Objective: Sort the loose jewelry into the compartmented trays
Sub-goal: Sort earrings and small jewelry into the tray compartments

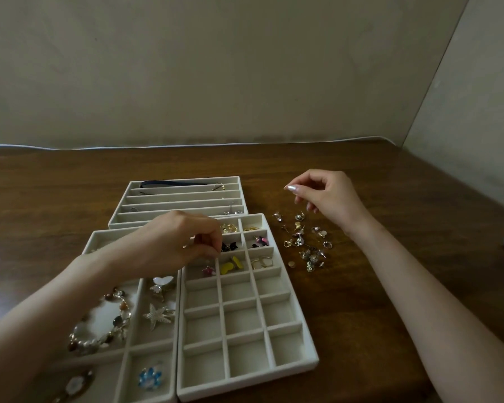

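Currently, the left hand (181,242) hovers over the grid tray (245,383), fingertips pressed together in a pinch; any item between them is too small to tell. Just right of and below that pinch, compartments hold a black piece (230,246), a pink piece (208,270) and a yellow piece (229,266). The right hand (326,196) hangs with fingers loosely curled; whether it holds anything cannot be told. Directly below it, loose earrings (306,242), gold and silver-toned, lie scattered on the table (361,301).

Left hand (184,242) fingertips pinched, right hand (326,196) curled
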{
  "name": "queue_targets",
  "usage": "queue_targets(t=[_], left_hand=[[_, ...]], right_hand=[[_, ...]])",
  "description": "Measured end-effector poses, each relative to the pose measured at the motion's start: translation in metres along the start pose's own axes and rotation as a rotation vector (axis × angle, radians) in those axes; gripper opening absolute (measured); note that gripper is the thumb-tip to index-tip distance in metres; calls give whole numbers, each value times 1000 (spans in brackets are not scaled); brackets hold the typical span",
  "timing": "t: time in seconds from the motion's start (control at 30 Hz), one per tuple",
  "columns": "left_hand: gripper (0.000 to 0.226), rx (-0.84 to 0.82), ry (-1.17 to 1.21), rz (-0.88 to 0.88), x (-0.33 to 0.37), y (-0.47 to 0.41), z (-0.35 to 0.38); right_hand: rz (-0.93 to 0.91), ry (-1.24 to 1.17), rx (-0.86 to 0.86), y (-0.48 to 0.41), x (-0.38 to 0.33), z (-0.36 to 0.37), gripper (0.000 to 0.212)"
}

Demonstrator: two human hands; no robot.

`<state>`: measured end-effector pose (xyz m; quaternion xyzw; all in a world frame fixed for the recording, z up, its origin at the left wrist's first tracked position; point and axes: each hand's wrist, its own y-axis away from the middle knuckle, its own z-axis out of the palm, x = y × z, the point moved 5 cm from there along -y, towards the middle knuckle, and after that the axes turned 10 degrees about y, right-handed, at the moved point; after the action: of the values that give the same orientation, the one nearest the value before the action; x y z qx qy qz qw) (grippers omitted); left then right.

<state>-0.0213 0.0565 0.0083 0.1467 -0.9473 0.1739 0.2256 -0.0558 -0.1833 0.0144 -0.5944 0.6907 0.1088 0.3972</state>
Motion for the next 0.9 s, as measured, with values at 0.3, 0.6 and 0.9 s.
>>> queue_targets(t=[0.3,0.6,0.9], left_hand=[[11,261,34,24,-1,-1,-10],[15,344,-41,28,-4,0,-12],[11,338,-30,48,-3,0,-13]], right_hand=[[18,267,-16,-3,9,-3,8],[68,287,13,-4,12,-15,11],[161,296,-128,-5,21,-21,11]])
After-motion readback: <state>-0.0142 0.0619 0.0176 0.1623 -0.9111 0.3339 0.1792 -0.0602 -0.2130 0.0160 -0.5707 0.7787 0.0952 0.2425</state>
